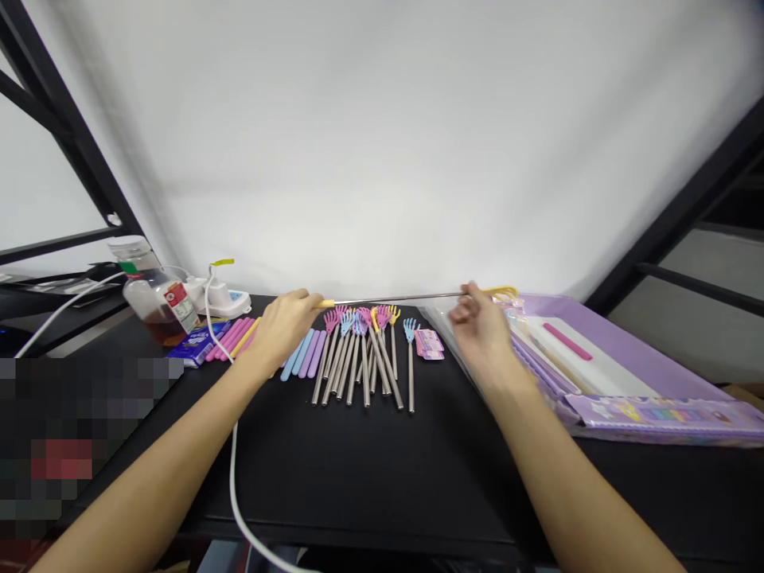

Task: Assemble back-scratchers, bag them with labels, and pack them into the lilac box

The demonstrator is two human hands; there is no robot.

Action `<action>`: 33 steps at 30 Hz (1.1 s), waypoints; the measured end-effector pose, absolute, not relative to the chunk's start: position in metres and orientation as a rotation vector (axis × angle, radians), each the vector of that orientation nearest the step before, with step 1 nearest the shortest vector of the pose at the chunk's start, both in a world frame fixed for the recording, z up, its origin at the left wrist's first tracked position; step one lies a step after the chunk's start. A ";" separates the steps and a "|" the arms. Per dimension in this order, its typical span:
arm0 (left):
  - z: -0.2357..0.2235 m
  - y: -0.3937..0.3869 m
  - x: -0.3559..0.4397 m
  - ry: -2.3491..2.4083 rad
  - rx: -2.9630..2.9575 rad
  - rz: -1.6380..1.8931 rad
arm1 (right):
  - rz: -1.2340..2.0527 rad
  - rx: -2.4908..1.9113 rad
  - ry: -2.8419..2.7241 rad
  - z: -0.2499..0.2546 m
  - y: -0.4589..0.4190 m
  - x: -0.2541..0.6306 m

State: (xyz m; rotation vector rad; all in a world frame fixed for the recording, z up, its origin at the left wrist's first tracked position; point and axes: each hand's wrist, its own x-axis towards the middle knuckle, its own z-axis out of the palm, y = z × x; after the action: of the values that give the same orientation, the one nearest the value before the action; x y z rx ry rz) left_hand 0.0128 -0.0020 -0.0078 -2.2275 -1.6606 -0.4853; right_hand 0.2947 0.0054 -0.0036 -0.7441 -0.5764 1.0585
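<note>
I hold a yellow telescopic back scratcher point(406, 299) stretched out level above a black table point(370, 469). My left hand point(285, 322) is closed round its yellow handle end. My right hand point(481, 325) pinches the thin metal rod close to the yellow claw head. Under the rod lies a pile of collapsed scratchers point(364, 350) with pink, blue and yellow claw heads and metal shafts. Loose pastel handle sleeves point(304, 354) lie beside the pile on the left.
A plastic bottle of brown liquid point(156, 298) stands at the left by a white power strip point(220, 298) and its white cable point(235, 477). Purple packaging cards and boxes point(602, 374) fill the right side. A small pink packet point(428, 344) lies by the pile. Black frame bars flank both sides.
</note>
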 end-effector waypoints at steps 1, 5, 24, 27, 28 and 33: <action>-0.007 -0.002 0.011 -1.683 -2.227 -0.493 | 0.991 -0.712 -0.539 -0.003 0.007 0.300; -0.007 -0.005 0.021 -1.595 -2.269 -0.513 | 1.077 -0.685 -0.737 -0.006 0.002 0.287; -0.010 -0.014 0.028 -1.418 -2.230 -0.471 | 0.787 -1.051 -1.330 -0.026 -0.008 0.259; -0.014 -0.016 0.038 -1.407 -2.286 -0.508 | 0.897 -0.957 -1.388 -0.027 -0.010 0.247; -0.016 -0.017 0.043 -1.400 -2.314 -0.522 | 0.933 -0.918 -1.404 -0.028 -0.011 0.242; -0.018 -0.019 0.058 -1.330 -2.407 -0.536 | 1.053 -0.837 -1.378 -0.029 -0.016 0.223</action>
State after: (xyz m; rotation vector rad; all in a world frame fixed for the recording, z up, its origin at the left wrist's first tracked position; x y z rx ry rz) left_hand 0.0581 -0.0193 -0.0178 -2.4075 -1.3300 -0.5362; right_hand 0.2229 -0.0159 -0.0290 -0.8367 -1.3783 1.0529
